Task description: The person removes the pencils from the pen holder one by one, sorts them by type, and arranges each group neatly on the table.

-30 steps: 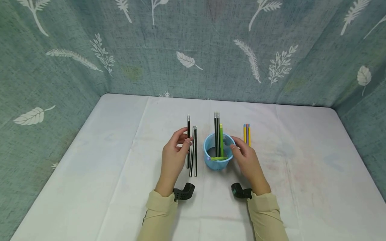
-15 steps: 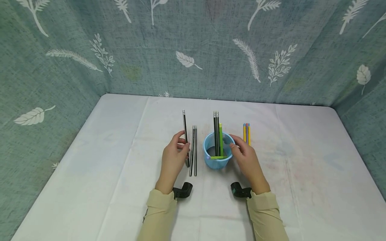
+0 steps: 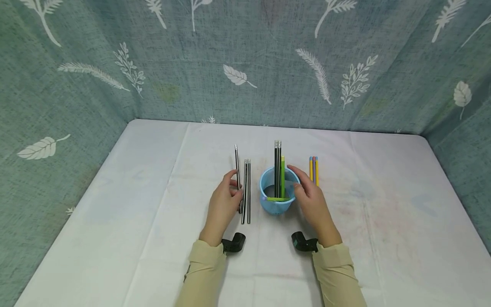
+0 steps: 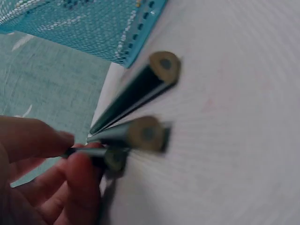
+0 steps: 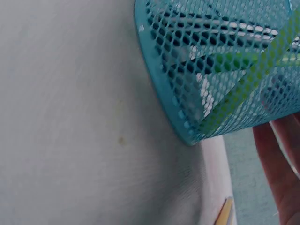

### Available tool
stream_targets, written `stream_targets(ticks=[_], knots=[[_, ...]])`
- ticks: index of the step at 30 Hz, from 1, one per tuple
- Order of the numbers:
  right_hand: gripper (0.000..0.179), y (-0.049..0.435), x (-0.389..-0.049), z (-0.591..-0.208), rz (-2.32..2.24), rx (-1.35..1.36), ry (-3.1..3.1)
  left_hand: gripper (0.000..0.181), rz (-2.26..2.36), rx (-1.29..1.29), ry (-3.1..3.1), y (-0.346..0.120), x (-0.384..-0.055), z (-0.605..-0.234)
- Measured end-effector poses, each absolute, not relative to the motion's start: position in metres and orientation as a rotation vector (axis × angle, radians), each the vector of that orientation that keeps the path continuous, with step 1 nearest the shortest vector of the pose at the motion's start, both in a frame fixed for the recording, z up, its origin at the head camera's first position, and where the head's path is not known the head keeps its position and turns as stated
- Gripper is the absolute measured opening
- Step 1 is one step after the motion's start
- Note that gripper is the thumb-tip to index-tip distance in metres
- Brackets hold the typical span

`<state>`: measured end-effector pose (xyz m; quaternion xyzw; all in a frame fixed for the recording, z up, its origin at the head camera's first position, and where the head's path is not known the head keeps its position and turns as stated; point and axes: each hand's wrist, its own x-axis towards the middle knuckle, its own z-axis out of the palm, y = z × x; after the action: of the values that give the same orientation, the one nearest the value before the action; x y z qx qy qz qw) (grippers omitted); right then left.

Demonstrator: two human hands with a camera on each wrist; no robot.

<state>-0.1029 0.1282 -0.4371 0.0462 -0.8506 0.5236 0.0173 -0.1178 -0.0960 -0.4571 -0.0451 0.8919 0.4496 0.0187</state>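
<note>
My left hand [image 3: 223, 204] pinches a black pencil [image 3: 237, 164] between thumb and fingers, its silver end pointing away from me. Just right of it, two more black pencils [image 3: 246, 192] lie side by side on the white cloth. In the left wrist view the wooden ends of these pencils [image 4: 164, 65] face the camera, unsharpened. My right hand [image 3: 315, 207] holds a light-blue mesh pencil cup [image 3: 275, 208] by its right side, thumb near the rim. Inside the cup stand black pencils [image 3: 278, 164] and a green pencil [image 3: 282, 175]; another green one [image 5: 253, 77] leans across the near side.
Beyond my right hand lie several yellow and purple pencils [image 3: 313, 168], partly hidden by it. White cloth covers the table [image 3: 383, 221]. A grey-green leaf-patterned curtain [image 3: 253, 64] stands along the back and sides.
The pencil in my left hand has tilted to the left, then swung slightly back, with the hand shifting a little. My right fingers have slid slightly farther along the cup's rim; its black pencils lean slightly more right.
</note>
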Motion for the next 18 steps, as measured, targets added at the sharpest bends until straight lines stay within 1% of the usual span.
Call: stream_targets(ticks=[5, 9, 12, 18], knots=[[0.042, 0.123, -0.103, -0.432, 1.600, 0.046, -2.657, 0.054, 1.340, -0.103, 2.743, -0.095, -0.116, -0.454], [0.036, 0.118, -0.103, -0.428, 1.662, -0.021, -2.612, 0.054, 1.258, -0.059, 2.757, -0.095, -0.116, -0.452], [0.035, 0.113, -0.102, -0.422, 1.723, -0.066, -2.581, 0.053, 1.188, -0.027, 2.794, -0.096, -0.116, -0.451], [0.036, 0.109, -0.103, -0.427, 1.776, -0.013, -2.565, 0.049, 0.970, 0.033, 2.928, -0.097, -0.114, -0.449]])
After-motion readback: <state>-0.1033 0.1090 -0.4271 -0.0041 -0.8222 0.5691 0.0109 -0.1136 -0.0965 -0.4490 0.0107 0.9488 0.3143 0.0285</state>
